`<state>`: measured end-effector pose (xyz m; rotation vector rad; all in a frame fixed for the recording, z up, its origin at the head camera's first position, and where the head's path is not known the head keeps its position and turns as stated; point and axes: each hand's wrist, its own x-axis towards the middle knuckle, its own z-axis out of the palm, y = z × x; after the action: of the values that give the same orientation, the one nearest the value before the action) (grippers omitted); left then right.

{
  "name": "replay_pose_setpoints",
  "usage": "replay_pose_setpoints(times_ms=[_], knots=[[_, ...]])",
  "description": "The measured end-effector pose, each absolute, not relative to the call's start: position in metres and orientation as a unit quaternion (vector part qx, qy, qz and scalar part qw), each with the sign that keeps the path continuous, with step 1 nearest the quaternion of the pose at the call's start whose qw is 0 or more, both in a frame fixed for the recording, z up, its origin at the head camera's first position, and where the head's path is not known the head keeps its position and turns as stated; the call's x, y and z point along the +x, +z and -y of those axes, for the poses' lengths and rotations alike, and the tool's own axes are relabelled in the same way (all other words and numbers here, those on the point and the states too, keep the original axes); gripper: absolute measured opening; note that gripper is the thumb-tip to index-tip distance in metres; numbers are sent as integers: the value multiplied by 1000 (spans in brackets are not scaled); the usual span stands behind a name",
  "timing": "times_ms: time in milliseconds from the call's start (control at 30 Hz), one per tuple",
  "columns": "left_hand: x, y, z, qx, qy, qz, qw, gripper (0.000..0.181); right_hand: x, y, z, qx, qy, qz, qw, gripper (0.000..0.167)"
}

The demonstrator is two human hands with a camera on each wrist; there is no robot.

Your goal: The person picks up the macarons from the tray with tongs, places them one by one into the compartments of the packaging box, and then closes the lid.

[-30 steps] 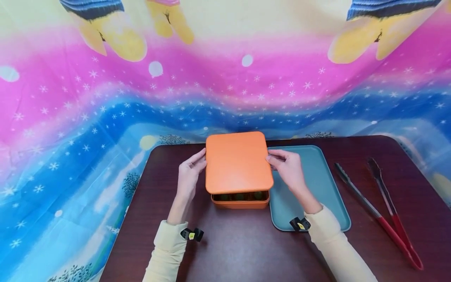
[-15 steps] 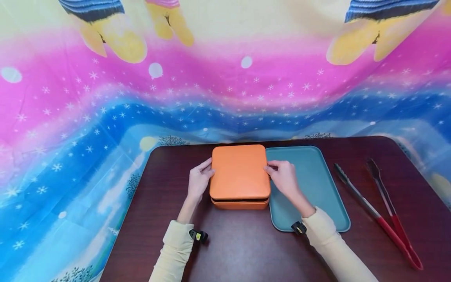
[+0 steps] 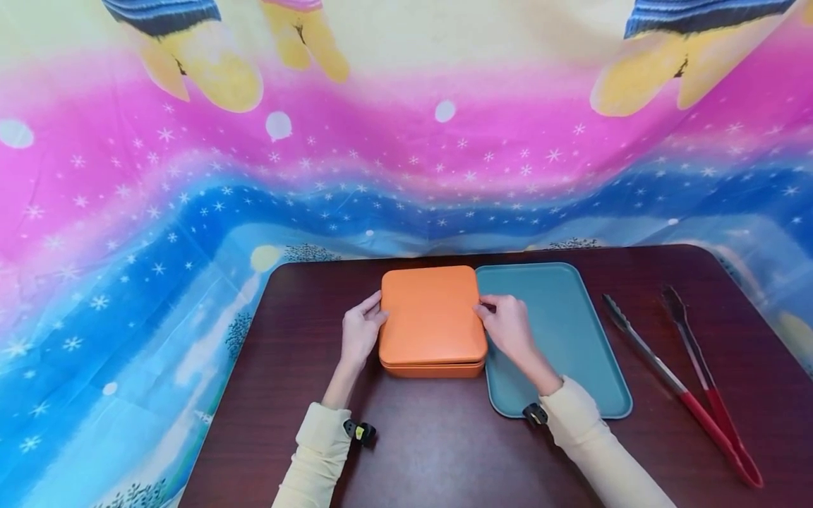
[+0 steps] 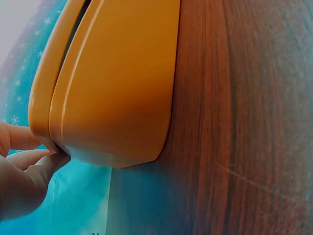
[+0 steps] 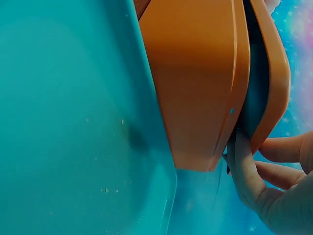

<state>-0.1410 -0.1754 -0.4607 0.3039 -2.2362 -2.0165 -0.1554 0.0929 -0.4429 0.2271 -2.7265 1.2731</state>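
Observation:
A square orange lid [image 3: 432, 314] lies over the orange box [image 3: 434, 370], which stands near the back of the table. Along the lid's left edge my left hand [image 3: 359, 331] holds it between thumb and fingers. On the opposite edge my right hand [image 3: 508, 328] pinches it, with a fingertip under the rim. In the right wrist view a dark wedge-shaped gap separates the lid [image 5: 276, 83] from the box [image 5: 195, 83]. A narrower gap shows in the left wrist view, beside the box wall [image 4: 117, 83]. The box's contents are hidden.
A teal tray [image 3: 571, 339] lies flat against the box's right side, with a few crumbs on it in the right wrist view. Farther right are red-handled metal tongs [image 3: 699, 402], spread apart on the brown table [image 3: 432, 451]. A printed cloth [image 3: 406, 141] hangs behind.
Both hands have brought the lid down and slightly nearer onto the box. The wide front gap, where dark round things showed inside, has narrowed to a thin line. Tray and tongs have stayed put.

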Motion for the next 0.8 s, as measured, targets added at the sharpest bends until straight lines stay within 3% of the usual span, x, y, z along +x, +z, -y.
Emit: replay_pose_setpoints(times_ms=[467,800], knots=[[-136,-474,181,108,-675,728,59,49,-150,-450,-83,68,441,892,70,29],[-137,-463,177,75,-647,755,76,46,-148,-449,-83,55,448,889,70,32]])
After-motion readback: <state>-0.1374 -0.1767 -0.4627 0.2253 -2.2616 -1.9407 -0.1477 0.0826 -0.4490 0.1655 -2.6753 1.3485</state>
